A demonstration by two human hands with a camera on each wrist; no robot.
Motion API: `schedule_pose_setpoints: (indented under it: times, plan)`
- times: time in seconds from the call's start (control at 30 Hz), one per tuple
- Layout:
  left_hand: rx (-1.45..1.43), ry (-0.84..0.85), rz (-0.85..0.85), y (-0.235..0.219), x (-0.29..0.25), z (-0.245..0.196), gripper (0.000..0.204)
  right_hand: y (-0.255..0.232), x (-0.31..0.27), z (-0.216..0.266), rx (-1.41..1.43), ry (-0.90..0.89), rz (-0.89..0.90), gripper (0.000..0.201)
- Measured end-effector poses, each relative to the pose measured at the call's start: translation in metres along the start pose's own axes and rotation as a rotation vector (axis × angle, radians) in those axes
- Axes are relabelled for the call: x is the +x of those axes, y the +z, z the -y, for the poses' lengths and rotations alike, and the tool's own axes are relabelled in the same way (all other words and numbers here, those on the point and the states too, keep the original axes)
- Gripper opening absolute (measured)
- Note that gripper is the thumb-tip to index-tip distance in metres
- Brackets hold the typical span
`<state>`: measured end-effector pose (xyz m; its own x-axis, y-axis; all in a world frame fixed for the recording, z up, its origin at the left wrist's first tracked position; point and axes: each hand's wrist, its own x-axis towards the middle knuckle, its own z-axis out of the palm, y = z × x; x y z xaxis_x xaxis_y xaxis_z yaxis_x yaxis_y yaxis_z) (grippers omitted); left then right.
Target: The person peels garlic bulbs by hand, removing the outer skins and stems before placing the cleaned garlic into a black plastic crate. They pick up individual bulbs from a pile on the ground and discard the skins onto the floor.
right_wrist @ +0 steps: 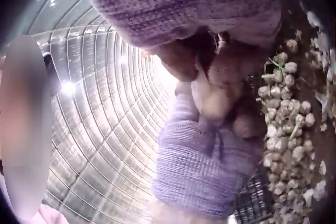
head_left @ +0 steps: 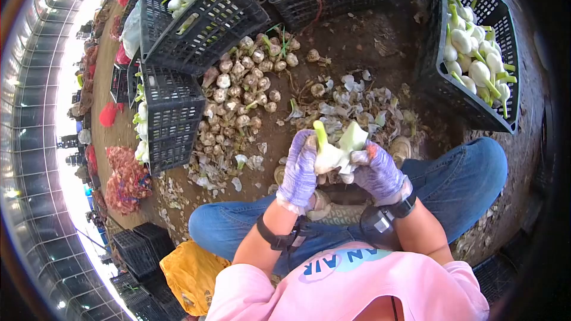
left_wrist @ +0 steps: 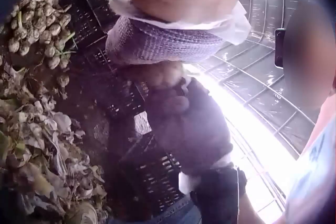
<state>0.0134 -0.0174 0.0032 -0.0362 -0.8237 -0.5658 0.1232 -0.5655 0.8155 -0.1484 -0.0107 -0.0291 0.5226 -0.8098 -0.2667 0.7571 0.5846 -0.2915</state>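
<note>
Both hands wear purple knit gloves and meet over the person's lap, above the dirt floor. The left hand (head_left: 299,169) has its fingers curled round the side of a white bulb (head_left: 329,156) with a pale green stalk pointing up and away from the body; the right hand (head_left: 379,171) closes on the same bulb from the other side, its fingertips pinching a loose flap of pale skin (head_left: 353,138) that stands up beside the stalk. From the right wrist view the bulb's earthy underside shows between the two gloves, with the left glove wrapped beneath it. On the floor just beyond the hands lies a litter of peeled skins (head_left: 351,104), and further towards the far left a heap of unpeeled, soil-coloured bulbs (head_left: 241,92) rests against a tilted black crate (head_left: 199,21) holding a few white bulbs. Another black crate (head_left: 443,71) at the far right is well filled with cleaned white bulbs with green stalks (head_left: 479,53). The person sits in blue jeans (head_left: 458,181) and a pink shirt (head_left: 351,285), on which the letters "AN AIR" can be read in blue, the rest of the print hidden. A black strap (head_left: 275,239) circles each wrist. A yellow sack (head_left: 190,273) lies by the left knee.
</note>
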Motion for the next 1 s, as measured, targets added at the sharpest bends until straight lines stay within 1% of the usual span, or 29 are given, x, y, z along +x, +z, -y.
schedule_pose_setpoints:
  times: [0.03, 0.1, 0.13, 0.17, 0.23, 0.27, 0.3, 0.33, 0.37, 0.4, 0.43, 0.5, 0.53, 0.57, 0.63, 0.67, 0.7, 0.73, 0.77, 0.83, 0.87, 0.9, 0.97, 1.0]
  plan:
    - [-0.001, 0.007, -0.001, 0.0, 0.001, -0.001, 0.044, 0.0, 0.002, 0.002, -0.004, 0.0, 0.006, 0.043]
    - [-0.169, 0.039, 0.092, 0.003, 0.003, -0.003, 0.043, -0.003, 0.004, 0.005, -0.134, -0.029, -0.013, 0.045]
    - [-0.272, 0.047, 0.111, 0.008, 0.002, -0.005, 0.042, -0.002, 0.005, 0.003, -0.124, -0.073, -0.06, 0.046]
    - [-0.269, 0.045, 0.113, 0.007, 0.002, -0.004, 0.042, 0.002, 0.006, 0.001, -0.121, -0.075, -0.062, 0.046]
    - [-0.061, 0.202, 0.129, 0.005, 0.003, 0.001, 0.048, 0.008, 0.006, 0.001, -0.289, -0.237, -0.18, 0.045]
    - [0.043, 0.283, 0.134, 0.003, 0.003, 0.001, 0.053, 0.007, 0.005, 0.004, -0.29, -0.238, -0.18, 0.045]
    - [0.043, 0.283, 0.132, 0.001, 0.003, 0.0, 0.053, 0.003, 0.004, 0.008, -0.163, -0.171, -0.06, 0.043]
    - [-0.038, 0.184, 0.189, -0.002, 0.003, -0.004, 0.06, 0.0, 0.002, 0.01, -0.034, -0.103, 0.059, 0.042]
    - [-0.118, 0.085, 0.246, -0.004, 0.003, -0.007, 0.067, -0.005, 0.001, 0.011, -0.033, -0.102, 0.059, 0.042]
    - [-0.222, 0.1, 0.334, -0.005, 0.004, -0.009, 0.067, -0.009, 0.0, 0.01, 0.109, -0.09, 0.043, 0.042]
    - [-0.221, 0.1, 0.335, -0.007, 0.005, -0.01, 0.067, -0.009, 0.001, 0.011, 0.252, -0.081, 0.027, 0.041]
    - [-0.196, 0.147, 0.407, -0.012, 0.01, -0.011, 0.059, 0.001, -0.004, 0.014, 0.249, -0.08, 0.002, 0.041]
    - [-0.041, 0.233, 0.289, -0.011, 0.013, -0.013, 0.058, 0.008, -0.004, 0.015, 0.146, -0.124, -0.002, 0.041]
    - [-0.134, 0.119, 0.228, -0.014, 0.02, -0.006, 0.053, 0.015, -0.003, 0.015, 0.043, -0.167, -0.005, 0.041]
    - [-0.199, -0.003, 0.08, -0.017, 0.021, -0.006, 0.048, 0.02, -0.001, 0.015, 0.025, -0.155, -0.013, 0.044]
    - [-0.2, -0.005, 0.081, -0.02, 0.021, -0.004, 0.048, 0.014, 0.002, 0.016, 0.072, -0.257, -0.073, 0.043]
    - [-0.285, 0.075, 0.135, -0.024, 0.019, -0.003, 0.045, 0.006, 0.005, 0.017, 0.12, -0.359, -0.134, 0.042]
    - [-0.369, 0.152, 0.187, -0.028, 0.017, -0.002, 0.043, -0.006, 0.007, 0.022, 0.149, -0.45, -0.21, 0.036]
    - [-0.369, 0.149, 0.183, -0.033, 0.015, -0.003, 0.043, -0.019, 0.011, 0.033, 0.154, -0.549, -0.14, 0.034]
    - [-0.428, 0.183, 0.191, -0.039, 0.011, -0.009, 0.042, -0.019, 0.007, 0.044, 0.241, -0.584, -0.312, 0.037]
    - [-0.396, 0.215, 0.134, -0.037, 0.01, -0.011, 0.039, -0.024, 0.01, 0.046, -0.086, -0.668, -0.306, 0.041]
    - [-0.397, 0.216, 0.136, -0.038, 0.009, -0.011, 0.039, 0.001, 0.002, 0.044, -0.295, -0.593, -0.36, 0.05]
    - [-0.218, 0.302, 0.05, -0.038, 0.009, -0.008, 0.038, 0.009, -0.004, 0.029, -0.669, -0.407, -0.317, 0.058]
    - [-0.157, 0.351, 0.082, -0.034, 0.008, -0.01, 0.032, 0.004, 0.001, 0.027, -1.183, -0.551, -0.254, 0.06]
